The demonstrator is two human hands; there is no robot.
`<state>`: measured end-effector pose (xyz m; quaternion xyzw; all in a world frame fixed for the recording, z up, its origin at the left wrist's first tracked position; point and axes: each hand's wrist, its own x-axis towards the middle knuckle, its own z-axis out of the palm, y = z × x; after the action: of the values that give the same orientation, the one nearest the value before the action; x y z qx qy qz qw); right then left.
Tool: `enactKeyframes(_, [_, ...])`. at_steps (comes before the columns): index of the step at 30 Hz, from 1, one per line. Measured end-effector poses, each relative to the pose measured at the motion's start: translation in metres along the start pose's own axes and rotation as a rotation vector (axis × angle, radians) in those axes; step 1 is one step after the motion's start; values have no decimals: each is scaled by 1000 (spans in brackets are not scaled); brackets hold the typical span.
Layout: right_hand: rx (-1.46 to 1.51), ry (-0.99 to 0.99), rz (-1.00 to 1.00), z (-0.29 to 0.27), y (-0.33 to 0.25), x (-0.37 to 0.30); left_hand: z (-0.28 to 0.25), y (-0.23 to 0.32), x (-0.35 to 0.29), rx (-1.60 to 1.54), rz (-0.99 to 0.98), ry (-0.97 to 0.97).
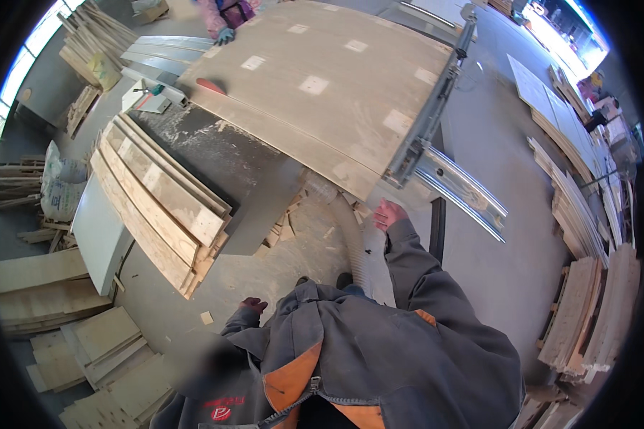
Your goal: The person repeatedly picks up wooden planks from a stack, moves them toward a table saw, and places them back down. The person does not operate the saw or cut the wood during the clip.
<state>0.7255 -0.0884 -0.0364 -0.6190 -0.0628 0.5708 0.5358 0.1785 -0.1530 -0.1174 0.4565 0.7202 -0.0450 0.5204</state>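
Observation:
My right hand (388,214) is at the near right corner of a large plywood sheet (322,57), its fingers loosely bent and apart. Whether the fingertips touch the edge is hard to tell. Along the sheet's near side runs a narrow plywood strip (293,132), divided from the rest by a thin straight line. A red blade-shaped guard (211,86) stands at the far left end of that line. Low by my body hangs my left hand (254,305), its fingers half curled and apart with nothing in them. The sheet lies on a saw table (215,150).
A metal fence rail (436,100) and silver beam (461,189) flank the sheet's right. Stacked plywood strips (157,200) lie left. A ribbed hose (347,229) drops to the floor. Across the sheet, another person's gloved hand (225,36) rests at its edge. Board stacks (569,193) stand right.

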Motion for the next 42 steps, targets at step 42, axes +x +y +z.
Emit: enactKeyframes(42, [-70,236,-99,-248,46,-249,104,318,-23,-955,83,-806])
